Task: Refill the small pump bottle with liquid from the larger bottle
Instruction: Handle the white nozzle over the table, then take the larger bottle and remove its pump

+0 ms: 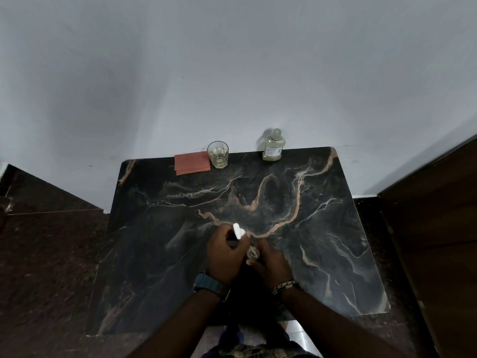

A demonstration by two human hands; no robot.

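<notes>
The small clear pump bottle (252, 254) stands near the middle front of the dark marble table (322, 228), its neck showing between my hands. My right hand (271, 262) grips its body. My left hand (225, 251) holds the white pump head (238, 230), which is lifted up and to the left of the bottle's neck. The larger clear bottle (272, 146) with a pale liquid and a label stands at the table's far edge, right of centre, against the wall.
A glass tumbler (218, 154) with some pale liquid stands at the far edge, left of the larger bottle. A folded reddish cloth (191, 163) lies just left of the glass. A wooden panel (438, 228) flanks the table on the right.
</notes>
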